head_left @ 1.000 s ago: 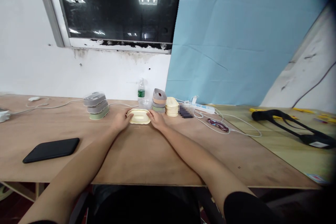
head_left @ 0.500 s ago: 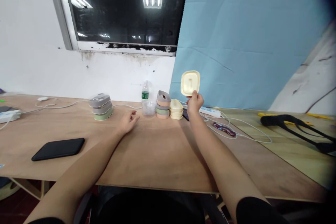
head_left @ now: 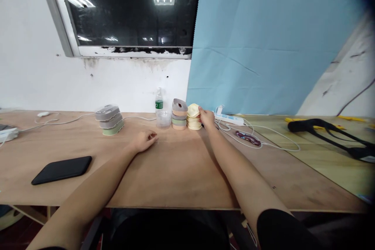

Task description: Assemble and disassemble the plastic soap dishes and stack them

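My right hand (head_left: 207, 118) pinches the edge of a pale yellow, rounded-square lid (head_left: 193, 110), tilted on top of a stack of similar yellow lids (head_left: 193, 124). Whether its underside fully rests on the stack I cannot tell. Directly left of these stands a pile of grey, peach and green containers (head_left: 179, 119), the top one grey with a dark opening. On the tabletop, my left hand (head_left: 145, 140) lies with loosely curled fingers and holds nothing. A clear plastic cup (head_left: 163, 119) is just beyond it, and another stack of grey and green lidded containers (head_left: 109, 120) sits further left.
Behind the cup stands a green-labelled bottle (head_left: 159, 100). A black phone-like slab (head_left: 62, 170) lies at the left front. To the right are a power strip (head_left: 229, 118), white cables, a dark red patterned object (head_left: 248, 138) and a black strap-like frame (head_left: 331, 138).
My right hand has lowered the yellow lid from up in front of the blue sheet to the top of the yellow stack. My left hand stays on the table, with little movement.
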`<action>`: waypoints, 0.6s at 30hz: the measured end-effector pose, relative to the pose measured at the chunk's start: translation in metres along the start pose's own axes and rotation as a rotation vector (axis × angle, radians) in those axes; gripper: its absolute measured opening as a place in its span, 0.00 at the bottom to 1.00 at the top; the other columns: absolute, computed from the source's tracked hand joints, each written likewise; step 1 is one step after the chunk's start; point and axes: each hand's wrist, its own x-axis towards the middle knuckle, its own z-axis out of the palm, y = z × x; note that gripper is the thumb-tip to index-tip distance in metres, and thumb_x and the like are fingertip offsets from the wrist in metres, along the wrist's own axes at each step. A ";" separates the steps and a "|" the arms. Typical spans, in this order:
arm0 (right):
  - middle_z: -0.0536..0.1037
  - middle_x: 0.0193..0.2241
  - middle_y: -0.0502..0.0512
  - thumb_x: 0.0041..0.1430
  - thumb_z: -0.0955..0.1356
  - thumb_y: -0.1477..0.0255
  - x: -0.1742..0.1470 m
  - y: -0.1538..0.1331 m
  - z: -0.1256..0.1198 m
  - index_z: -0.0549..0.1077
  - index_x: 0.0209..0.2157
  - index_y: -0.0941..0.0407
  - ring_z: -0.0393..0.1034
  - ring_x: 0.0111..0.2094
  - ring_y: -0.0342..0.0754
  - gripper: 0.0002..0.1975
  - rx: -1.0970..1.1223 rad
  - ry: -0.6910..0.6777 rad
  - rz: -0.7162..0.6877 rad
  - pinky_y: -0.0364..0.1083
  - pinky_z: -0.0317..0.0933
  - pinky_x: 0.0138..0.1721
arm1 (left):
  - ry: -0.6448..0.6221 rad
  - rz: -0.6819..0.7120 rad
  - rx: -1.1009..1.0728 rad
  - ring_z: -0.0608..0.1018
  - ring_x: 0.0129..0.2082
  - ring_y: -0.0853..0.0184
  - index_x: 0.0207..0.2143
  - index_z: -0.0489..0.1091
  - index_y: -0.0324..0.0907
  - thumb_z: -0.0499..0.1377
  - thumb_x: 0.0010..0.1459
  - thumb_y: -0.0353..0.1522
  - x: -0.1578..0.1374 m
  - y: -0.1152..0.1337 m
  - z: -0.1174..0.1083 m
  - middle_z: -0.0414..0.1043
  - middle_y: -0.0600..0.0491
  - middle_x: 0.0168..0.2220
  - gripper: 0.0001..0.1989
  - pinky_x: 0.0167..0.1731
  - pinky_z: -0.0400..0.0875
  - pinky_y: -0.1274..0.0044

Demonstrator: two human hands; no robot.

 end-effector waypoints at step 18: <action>0.72 0.20 0.56 0.63 0.57 0.58 -0.019 0.030 -0.030 0.70 0.20 0.57 0.57 0.23 0.46 0.25 -0.334 0.320 -0.096 0.44 0.43 0.26 | 0.180 0.042 0.180 0.72 0.49 0.57 0.45 0.72 0.42 0.50 0.59 0.47 0.009 -0.003 -0.037 0.73 0.46 0.47 0.22 0.53 0.63 0.68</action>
